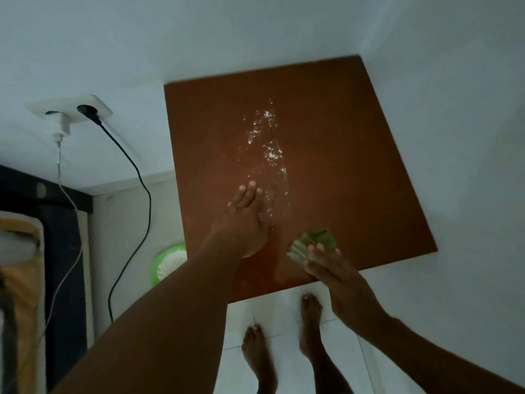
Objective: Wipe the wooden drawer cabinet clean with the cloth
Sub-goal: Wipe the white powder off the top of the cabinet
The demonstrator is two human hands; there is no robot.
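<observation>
Two hands work over the top of the wooden drawer cabinet (355, 166), and what matters is how each sits against the powder trail (270, 149), a broken white streak whose long axis runs away from the person up the middle of the brown top. The left hand (244, 223) lies flat and palm down, fingers straight and together and gripping nothing, its little-finger edge touching the trail's near end from the left. The right hand (326, 265) holds the cloth (309, 241), a green wad bunched under its fingers with the thumb out of sight, close to the right of the trail's near end and not yet on the powder. Most of the trail lies beyond both hands. By my judgement the right hand is the one placed to act: the cloth has only a short way to go left to meet the trail's near end, while a stroke along the streak would need a reach forward. The left hand, on the opposite side, could serve as a stop for swept powder.
</observation>
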